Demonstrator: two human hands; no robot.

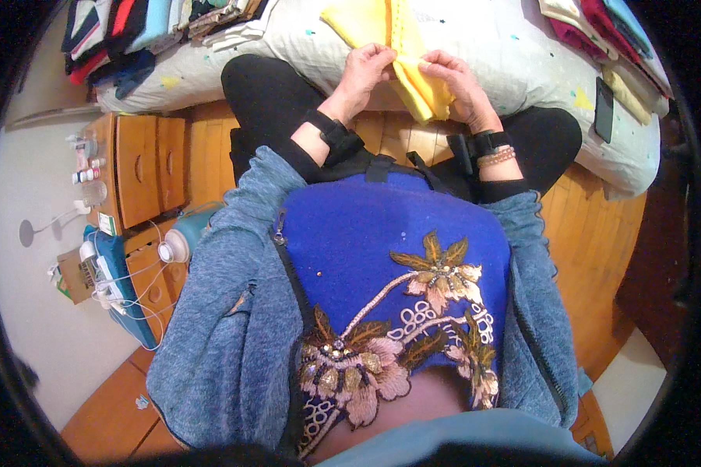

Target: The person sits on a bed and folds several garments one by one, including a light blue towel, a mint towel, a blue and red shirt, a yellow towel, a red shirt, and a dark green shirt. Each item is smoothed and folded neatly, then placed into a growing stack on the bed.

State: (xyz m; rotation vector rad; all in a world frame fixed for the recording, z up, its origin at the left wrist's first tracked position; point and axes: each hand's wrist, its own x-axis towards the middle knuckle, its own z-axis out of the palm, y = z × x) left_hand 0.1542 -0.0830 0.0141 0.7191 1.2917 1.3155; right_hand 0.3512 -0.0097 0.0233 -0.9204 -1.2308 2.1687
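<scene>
A yellow knitted garment (412, 76) lies partly on the bed's edge, its near end raised between my two hands. My left hand (367, 69) pinches the left side of the fabric between thumb and fingers. On the other side, my right hand (453, 79) grips the fabric near a fold. An orange-yellow band with a row of small marks runs up the middle of the cloth. The far end of the garment passes out of the top of the view.
White patterned bedding (485, 35) covers the bed before me. Folded clothes (146, 26) are stacked at far left, and more folded clothes (610, 29) at far right. A black phone (604, 110) lies near the right edge. Wooden drawers (137, 169) and a teal flask (190, 236) stand left.
</scene>
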